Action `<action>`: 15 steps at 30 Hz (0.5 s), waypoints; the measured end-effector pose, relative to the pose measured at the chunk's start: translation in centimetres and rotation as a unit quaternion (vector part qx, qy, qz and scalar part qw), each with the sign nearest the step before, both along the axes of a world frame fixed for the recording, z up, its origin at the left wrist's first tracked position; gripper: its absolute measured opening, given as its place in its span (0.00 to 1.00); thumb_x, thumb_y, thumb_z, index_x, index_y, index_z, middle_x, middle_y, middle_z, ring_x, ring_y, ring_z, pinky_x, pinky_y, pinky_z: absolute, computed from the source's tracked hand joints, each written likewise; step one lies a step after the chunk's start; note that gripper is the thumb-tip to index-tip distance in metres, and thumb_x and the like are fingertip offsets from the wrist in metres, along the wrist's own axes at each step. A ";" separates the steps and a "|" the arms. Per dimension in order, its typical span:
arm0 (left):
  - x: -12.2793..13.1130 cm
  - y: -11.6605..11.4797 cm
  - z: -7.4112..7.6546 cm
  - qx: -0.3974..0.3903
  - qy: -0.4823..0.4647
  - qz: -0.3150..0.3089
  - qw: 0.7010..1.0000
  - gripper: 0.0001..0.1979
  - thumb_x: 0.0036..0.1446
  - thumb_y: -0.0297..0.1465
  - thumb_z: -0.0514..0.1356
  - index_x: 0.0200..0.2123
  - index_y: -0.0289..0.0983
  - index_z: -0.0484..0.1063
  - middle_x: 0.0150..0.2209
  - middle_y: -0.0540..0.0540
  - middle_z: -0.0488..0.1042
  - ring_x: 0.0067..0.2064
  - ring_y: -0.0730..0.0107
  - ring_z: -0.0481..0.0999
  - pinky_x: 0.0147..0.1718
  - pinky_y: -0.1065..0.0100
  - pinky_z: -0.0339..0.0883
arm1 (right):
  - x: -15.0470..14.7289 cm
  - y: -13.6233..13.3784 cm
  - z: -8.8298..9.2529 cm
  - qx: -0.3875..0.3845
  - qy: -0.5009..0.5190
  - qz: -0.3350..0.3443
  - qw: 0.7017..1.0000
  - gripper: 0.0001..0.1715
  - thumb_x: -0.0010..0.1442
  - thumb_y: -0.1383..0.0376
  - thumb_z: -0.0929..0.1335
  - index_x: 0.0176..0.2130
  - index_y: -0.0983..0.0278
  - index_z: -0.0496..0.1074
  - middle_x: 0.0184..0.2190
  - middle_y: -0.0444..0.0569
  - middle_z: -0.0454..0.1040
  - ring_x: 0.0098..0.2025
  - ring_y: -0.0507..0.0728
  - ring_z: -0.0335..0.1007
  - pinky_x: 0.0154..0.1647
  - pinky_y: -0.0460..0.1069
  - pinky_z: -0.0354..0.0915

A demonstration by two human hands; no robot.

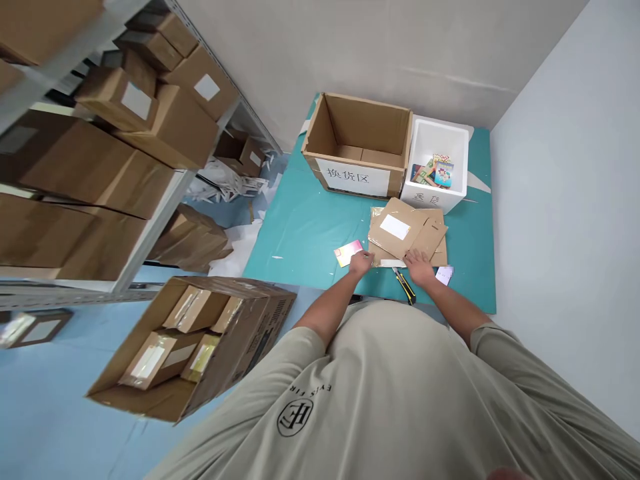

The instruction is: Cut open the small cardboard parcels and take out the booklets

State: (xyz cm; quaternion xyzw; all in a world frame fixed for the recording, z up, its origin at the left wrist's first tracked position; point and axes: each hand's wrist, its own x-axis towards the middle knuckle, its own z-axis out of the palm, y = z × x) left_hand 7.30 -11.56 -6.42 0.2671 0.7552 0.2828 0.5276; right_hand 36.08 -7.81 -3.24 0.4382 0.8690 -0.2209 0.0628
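Several flattened brown cardboard pieces (416, 212) lie stacked on the teal table in front of me; the top one bears a white label. My left hand (361, 262) is at the stack's lower left corner, its fingers closed on the cardboard edge. A pink and yellow card (346, 253) lies partly behind that hand. My right hand (419, 267) rests on the lower edge of the cardboard with fingers spread. Between my hands, a yellow and black utility knife (405, 288) lies near the table's front edge. Beside my right wrist is a small pale card (444, 275).
An open cardboard box (357, 177) with a paper sign stands at the back of the teal table (300, 220). Right of it, a white foam box (435, 197) holds colourful packets. Left on the floor is a large carton (260, 327) with smaller boxes; shelves (175, 193) hold more.
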 end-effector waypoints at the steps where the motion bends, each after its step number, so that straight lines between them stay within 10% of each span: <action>1: -1.5 -0.8 0.0 -0.014 0.038 -0.006 0.999 0.14 0.67 0.42 0.73 0.49 0.40 0.84 0.49 0.32 0.88 0.63 0.38 0.86 0.63 0.50 0.76 | 0.5 0.4 0.0 -0.004 -0.005 -0.005 1.000 0.43 0.70 0.68 0.71 0.80 0.59 0.74 0.84 0.61 0.65 0.88 0.79 0.54 0.87 0.83 0.46; 7: -7.9 -3.7 0.1 -0.023 0.176 -0.093 0.980 0.28 0.63 0.35 0.73 0.64 0.34 0.80 0.70 0.19 0.76 0.78 0.26 0.69 0.76 0.41 0.61 | 1.0 -2.2 1.3 0.008 -0.010 0.001 1.000 0.38 0.74 0.67 0.69 0.78 0.64 0.75 0.86 0.63 0.61 0.89 0.76 0.52 0.88 0.78 0.47; 15: -8.7 -1.7 -2.7 0.077 0.262 -0.318 0.908 0.43 0.65 0.43 0.74 0.79 0.44 0.69 0.85 0.22 0.56 0.86 0.27 0.54 0.81 0.34 0.51 | 0.6 -9.9 2.1 -0.040 0.005 -0.060 0.997 0.36 0.75 0.66 0.69 0.78 0.61 0.76 0.80 0.58 0.74 0.88 0.71 0.57 0.87 0.70 0.60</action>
